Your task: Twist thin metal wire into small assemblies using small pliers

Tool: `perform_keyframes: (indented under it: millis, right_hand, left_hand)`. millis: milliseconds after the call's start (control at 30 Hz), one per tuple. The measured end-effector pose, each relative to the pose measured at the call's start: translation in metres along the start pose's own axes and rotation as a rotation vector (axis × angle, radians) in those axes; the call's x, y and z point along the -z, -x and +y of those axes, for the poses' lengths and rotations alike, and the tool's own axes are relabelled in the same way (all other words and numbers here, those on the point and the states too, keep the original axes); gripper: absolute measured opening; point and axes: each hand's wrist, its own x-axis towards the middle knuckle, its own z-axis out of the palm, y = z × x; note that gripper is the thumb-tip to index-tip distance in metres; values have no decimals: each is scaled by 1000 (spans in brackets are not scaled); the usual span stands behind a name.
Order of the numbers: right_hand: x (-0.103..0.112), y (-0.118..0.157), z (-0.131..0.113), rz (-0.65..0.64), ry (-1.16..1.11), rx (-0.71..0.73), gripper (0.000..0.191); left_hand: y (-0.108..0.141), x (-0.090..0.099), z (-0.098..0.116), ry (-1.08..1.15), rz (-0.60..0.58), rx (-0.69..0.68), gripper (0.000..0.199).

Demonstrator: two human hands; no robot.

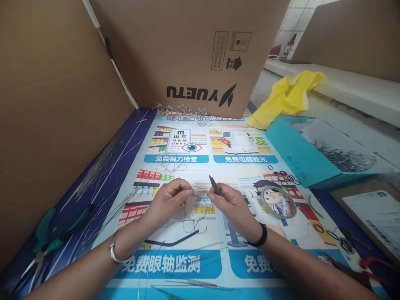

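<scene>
My left hand is closed in a pinch on a thin wire, above the printed sheet. A loose frame of bent wire loops hangs below and between my hands. My right hand is wrapped round a slim dark pointed tool, its tip sticking up past the fingers; the rest of it is hidden in the palm. The right fingertips are close to the wire, but whether they grip it too I cannot tell. Beneath my hands lie several straight wires and a pair of tweezers.
Green-handled pliers and wire bundles lie left. Cardboard stands behind, with wire pieces before it. At right are a clear round dish, black rings, a teal box of wire pieces, and yellow cloth.
</scene>
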Motion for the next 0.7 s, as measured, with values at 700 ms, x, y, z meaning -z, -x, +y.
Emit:
perform_keyframes:
  millis: [700]
  right_hand:
    - [-3, 1, -5, 77, 300, 231, 11]
  left_hand:
    - [7, -11, 8, 246, 14, 167, 22]
